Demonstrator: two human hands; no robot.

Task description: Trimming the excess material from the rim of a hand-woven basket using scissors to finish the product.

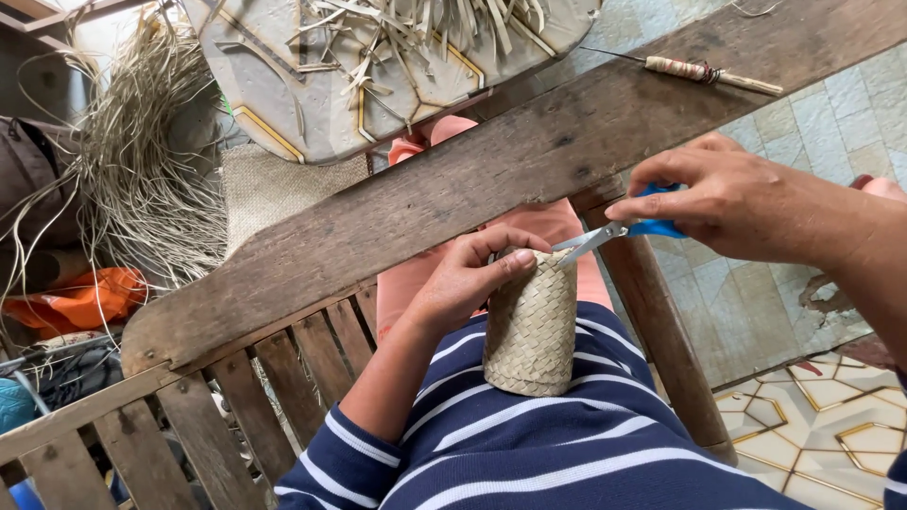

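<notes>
Far left: loose pile of dry straw strips point(142, 161) on floor, orange cloth point(80, 297) beside. Weathered wooden chair arm point(453, 189) runs diagonally; slatted seat below. Centre: left hand point(468, 279) curled over rim of woven palm-leaf cylinder point(531, 326), standing upright on striped lap. Right hand point(732, 198) fingers closed through blue-handled scissors point(614, 229), blades at rim. Far right: wrapped awl point(704, 73); patterned tile floor point(831, 416).

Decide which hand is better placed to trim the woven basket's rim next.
Right hand: it holds the blue-handled scissors, blades at the woven basket rim. Left hand grips the top.
</notes>
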